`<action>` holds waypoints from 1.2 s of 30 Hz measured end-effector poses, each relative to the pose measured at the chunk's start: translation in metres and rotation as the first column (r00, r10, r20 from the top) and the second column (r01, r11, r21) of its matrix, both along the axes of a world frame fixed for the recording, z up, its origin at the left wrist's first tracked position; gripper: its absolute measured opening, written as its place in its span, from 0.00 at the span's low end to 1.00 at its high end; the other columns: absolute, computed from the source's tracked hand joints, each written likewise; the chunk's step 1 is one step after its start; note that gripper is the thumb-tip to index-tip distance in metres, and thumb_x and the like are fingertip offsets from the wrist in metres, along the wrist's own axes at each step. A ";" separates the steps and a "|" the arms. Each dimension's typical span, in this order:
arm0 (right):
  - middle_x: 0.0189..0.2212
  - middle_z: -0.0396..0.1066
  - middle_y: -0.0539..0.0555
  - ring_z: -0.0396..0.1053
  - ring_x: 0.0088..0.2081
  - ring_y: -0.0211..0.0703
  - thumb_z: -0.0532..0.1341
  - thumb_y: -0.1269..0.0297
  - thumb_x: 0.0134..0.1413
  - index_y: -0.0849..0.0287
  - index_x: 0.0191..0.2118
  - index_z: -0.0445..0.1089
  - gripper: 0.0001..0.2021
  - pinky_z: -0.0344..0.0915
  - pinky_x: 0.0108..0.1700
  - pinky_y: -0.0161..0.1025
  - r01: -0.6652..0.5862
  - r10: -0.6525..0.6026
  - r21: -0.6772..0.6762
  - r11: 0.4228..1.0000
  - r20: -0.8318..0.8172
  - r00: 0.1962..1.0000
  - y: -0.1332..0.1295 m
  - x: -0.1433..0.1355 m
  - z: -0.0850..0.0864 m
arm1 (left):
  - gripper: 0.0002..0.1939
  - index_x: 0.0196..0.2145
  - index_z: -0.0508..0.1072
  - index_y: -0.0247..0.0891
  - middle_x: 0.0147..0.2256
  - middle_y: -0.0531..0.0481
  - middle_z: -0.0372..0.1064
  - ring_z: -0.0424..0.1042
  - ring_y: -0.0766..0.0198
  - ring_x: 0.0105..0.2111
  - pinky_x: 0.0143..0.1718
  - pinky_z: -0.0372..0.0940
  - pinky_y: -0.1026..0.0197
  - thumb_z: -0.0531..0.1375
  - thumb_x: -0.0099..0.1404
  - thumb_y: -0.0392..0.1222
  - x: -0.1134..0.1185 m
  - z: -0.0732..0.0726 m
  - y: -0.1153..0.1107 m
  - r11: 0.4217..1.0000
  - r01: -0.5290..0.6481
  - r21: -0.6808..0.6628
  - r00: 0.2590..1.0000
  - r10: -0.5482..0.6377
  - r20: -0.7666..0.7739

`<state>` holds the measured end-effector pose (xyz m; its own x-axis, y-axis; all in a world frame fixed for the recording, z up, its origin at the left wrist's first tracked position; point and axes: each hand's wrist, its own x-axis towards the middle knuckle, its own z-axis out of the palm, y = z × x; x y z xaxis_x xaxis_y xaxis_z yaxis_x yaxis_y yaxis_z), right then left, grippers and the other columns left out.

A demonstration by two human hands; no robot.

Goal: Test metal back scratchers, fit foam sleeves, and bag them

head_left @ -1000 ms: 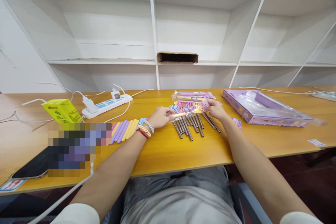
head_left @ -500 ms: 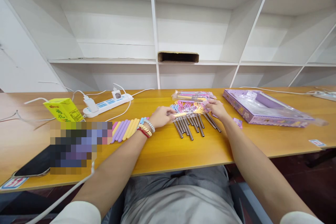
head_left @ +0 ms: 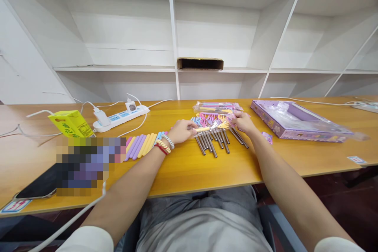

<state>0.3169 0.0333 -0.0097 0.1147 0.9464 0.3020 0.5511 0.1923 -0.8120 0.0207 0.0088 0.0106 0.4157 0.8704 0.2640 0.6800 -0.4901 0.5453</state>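
Between my hands a clear plastic bag with a yellow hand-shaped piece (head_left: 223, 125) and a yellow handle is stretched out. My left hand (head_left: 180, 131) pinches its left end, and my right hand (head_left: 243, 122) grips its right end. Under and behind it lie metal rods (head_left: 215, 150) with pink, blue and purple hand-shaped tips. Wrapped sets in clear bags (head_left: 217, 107) are stacked just behind. To the left of my left hand, purple, yellow and blue handles (head_left: 138, 146) lie in a row, partly hidden by my wrist.
An open purple box (head_left: 295, 134) with plastic inside stands at the right, a small purple packet (head_left: 267, 138) beside it. At the left are a yellow-green carton (head_left: 71, 124), a power strip (head_left: 121, 117), cables and a dark phone (head_left: 38, 183). White shelves rise behind, holding a cardboard box (head_left: 201, 64).
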 end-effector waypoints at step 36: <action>0.16 0.66 0.50 0.62 0.20 0.38 0.53 0.59 0.47 0.61 0.26 0.68 0.12 0.57 0.26 0.35 -0.028 0.018 0.116 0.993 0.085 0.996 -0.001 -0.003 0.003 | 0.14 0.37 0.76 0.39 0.33 0.50 0.74 0.71 0.62 0.34 0.37 0.64 0.62 0.57 0.54 0.45 0.000 0.001 -0.001 0.999 0.031 0.007 1.000 -0.031 -0.001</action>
<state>0.3144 0.0326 -0.0069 0.0630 0.9061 0.4184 0.6106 0.2967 -0.7343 0.0212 0.0077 0.0119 0.4424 0.8553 0.2699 0.6648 -0.5147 0.5415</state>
